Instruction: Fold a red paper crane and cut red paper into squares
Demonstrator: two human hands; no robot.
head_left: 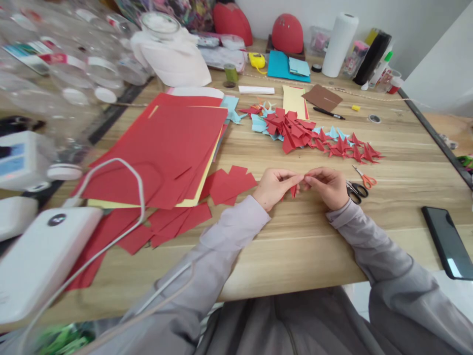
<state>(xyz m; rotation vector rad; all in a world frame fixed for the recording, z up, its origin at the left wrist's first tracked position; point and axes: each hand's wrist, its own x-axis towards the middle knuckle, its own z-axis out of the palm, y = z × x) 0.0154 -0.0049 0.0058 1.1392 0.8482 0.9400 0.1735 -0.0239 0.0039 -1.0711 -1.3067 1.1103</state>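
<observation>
Near the table's middle, my left hand (275, 186) pinches a small folded red paper (293, 191) between thumb and fingers. Facing it, my right hand (328, 186) has thumb and forefinger closed on the same paper's upper end, and the fingertips of both hands nearly meet. Much of the paper is hidden by the fingers. Beyond the hands lie a heap of folded red pieces (290, 129) and a row of red folded cranes (342, 148), with light blue ones among them. Cut red squares (232, 186) lie left of my left hand.
Large red sheets (166, 148) are stacked at the left, beside a white power bank (48, 256) with a cable. Black scissors (356, 192) and orange scissors (367, 181) lie by my right hand. A phone (448, 241) rests at the right edge; plastic bottles (70, 74) crowd the upper left.
</observation>
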